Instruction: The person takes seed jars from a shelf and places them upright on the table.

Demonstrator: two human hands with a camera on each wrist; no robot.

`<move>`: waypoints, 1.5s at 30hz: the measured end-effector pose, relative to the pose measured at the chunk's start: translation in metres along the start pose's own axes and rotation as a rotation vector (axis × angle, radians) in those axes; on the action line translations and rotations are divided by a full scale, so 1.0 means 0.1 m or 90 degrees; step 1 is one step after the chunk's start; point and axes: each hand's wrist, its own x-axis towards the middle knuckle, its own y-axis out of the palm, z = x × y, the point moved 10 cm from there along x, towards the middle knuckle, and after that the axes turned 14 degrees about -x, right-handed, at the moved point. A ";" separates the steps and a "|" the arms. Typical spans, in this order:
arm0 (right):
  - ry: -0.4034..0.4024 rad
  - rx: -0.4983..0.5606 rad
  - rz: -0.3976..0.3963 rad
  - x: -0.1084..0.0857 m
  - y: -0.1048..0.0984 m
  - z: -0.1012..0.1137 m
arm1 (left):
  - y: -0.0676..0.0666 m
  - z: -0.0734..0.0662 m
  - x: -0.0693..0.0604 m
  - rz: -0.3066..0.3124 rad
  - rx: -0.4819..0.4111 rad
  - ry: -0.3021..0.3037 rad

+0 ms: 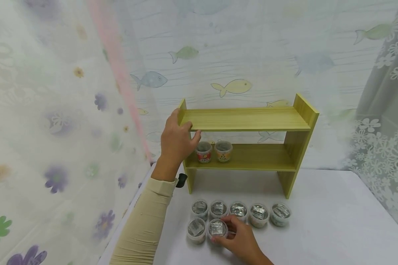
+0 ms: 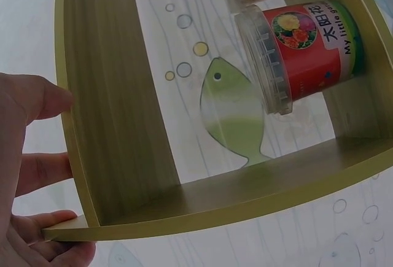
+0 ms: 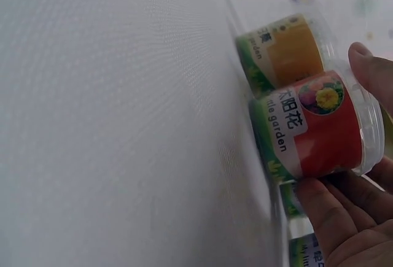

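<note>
My left hand (image 1: 175, 141) grips the upper left corner of a yellow-green wooden shelf (image 1: 245, 119); its fingers lie on the board edges in the left wrist view. On the middle board stand a red-labelled plastic cup (image 1: 204, 157) and an orange-labelled cup (image 1: 223, 157), side by side at the left. My right hand (image 1: 240, 237) holds another red-labelled cup (image 3: 325, 132) between thumb and fingers, in the front row on the table. Its top shows a silvery packet under a clear lid. Touching or close beside it is an orange-labelled cup (image 3: 288, 52).
Behind the held cup, several similar cups stand in a row, the rightmost one (image 1: 280, 214) at its end. A white cloth covers the table (image 1: 331, 221). Fish-printed sheeting (image 1: 235, 55) hangs behind the shelf, and a flowered sheet (image 1: 56, 147) hangs at the left.
</note>
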 end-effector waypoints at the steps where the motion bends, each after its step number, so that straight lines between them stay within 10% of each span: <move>1: -0.002 -0.001 0.000 0.00 0.01 0.00 | 0.00 0.00 0.00 0.000 0.001 0.000; 30: -0.037 -0.086 -0.020 -0.06 -0.32 0.29 | 0.00 0.00 -0.01 -0.018 -0.004 0.011; 45: -0.071 -0.132 -0.124 0.35 -0.76 0.60 | 0.00 -0.01 0.00 -0.018 0.009 0.016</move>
